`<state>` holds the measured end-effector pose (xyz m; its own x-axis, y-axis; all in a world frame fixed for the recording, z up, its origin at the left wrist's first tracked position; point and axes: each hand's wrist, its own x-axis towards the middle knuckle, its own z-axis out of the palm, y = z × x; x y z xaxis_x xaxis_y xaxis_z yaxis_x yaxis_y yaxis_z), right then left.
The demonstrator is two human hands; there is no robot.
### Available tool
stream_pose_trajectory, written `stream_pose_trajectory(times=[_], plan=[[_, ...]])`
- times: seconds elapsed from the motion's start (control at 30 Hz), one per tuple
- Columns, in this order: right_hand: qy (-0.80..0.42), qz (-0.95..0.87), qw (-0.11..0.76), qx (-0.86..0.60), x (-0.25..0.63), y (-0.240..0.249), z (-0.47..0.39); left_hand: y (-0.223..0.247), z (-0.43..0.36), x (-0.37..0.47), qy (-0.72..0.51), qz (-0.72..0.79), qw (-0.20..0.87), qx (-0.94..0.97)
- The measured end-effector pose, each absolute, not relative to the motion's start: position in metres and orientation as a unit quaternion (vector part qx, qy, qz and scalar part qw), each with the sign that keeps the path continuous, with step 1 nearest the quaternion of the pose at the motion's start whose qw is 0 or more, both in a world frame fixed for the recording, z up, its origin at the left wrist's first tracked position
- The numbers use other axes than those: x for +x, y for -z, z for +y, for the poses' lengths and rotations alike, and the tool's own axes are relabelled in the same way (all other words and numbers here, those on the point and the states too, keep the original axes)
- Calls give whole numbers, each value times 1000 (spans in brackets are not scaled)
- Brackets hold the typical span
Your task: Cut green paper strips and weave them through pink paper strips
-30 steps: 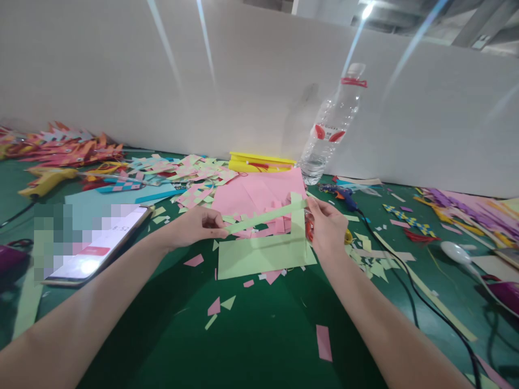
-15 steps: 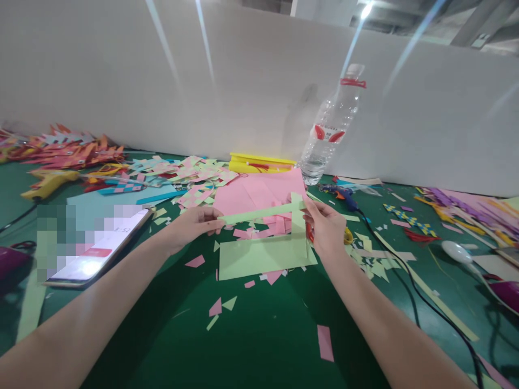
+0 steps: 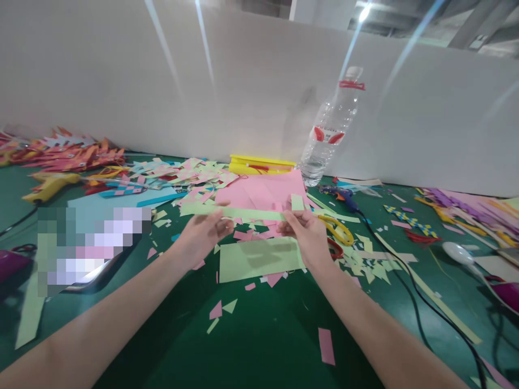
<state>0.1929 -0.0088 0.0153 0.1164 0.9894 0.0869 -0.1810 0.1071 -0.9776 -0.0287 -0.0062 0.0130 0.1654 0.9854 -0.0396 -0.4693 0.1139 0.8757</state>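
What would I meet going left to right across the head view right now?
Yellow glue gun → left hand → right hand, both hands on the light green strip → blue corded tool → blue-and-yellow checked strip → white spoon.

Green tabletop (image 3: 259, 356) before a pale grey partition (image 3: 133, 102)
A lamp (image 3: 365, 12) glares at upper right; pale light streaks (image 3: 205, 38) cross the partition.

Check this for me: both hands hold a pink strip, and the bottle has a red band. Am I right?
Not quite: the strip is light green, not pink, as the head view shows. The left hand and right hand do both hold it, and the bottle does have a red band.
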Motion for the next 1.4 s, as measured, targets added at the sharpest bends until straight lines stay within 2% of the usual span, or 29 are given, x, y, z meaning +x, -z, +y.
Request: stream_pose_trajectory(times=[0.23, 0.37, 0.57, 0.73, 0.9, 1.03, 1.07, 1.17, 1.23, 1.27, 1.33, 1.4], plan=[[-553, -509, 504, -426, 173, -14, -27, -12, -26, -7, -413, 469, 573, 531], [-572, -551, 453, -406, 171, -14, -32, -12, -25, -7, -410, 479, 559, 539], [-564, -566, 438, -412, 175, -15, -29, -14, -15, -17, -476, 533, 524, 464], [-558, -565, 438, -422, 181, -17, -21, -23, 3, -43, -615, 532, 444, 376], [-538, -556, 439, -457, 192, -22, -13, -32, 18, -72, -712, 537, 321, 318], [-561, -567, 394, -456, 204, -26, -8, -41, 14, -77, -750, 523, 227, 334], [-569, -572, 376, -456, 206, -26, -8, -43, 11, -74, -742, 520, 220, 362], [-547, -616, 309, -476, 210, -26, -7, -44, -2, -58, -659, 523, 105, 531], [-476, -651, 292, -514, 212, -28, -7, -40, -10, -46, -612, 520, 117, 585], [-428, -664, 301, -535, 214, -31, -7, -37, -12, -40, -572, 517, 131, 623], [-320, -673, 349, -569, 222, -38, -6, -29, -15, -31, -416, 501, 131, 748], [-198, -662, 406, -598, 235, -44, -6, -20, -16, -26, -328, 448, 102, 825]])
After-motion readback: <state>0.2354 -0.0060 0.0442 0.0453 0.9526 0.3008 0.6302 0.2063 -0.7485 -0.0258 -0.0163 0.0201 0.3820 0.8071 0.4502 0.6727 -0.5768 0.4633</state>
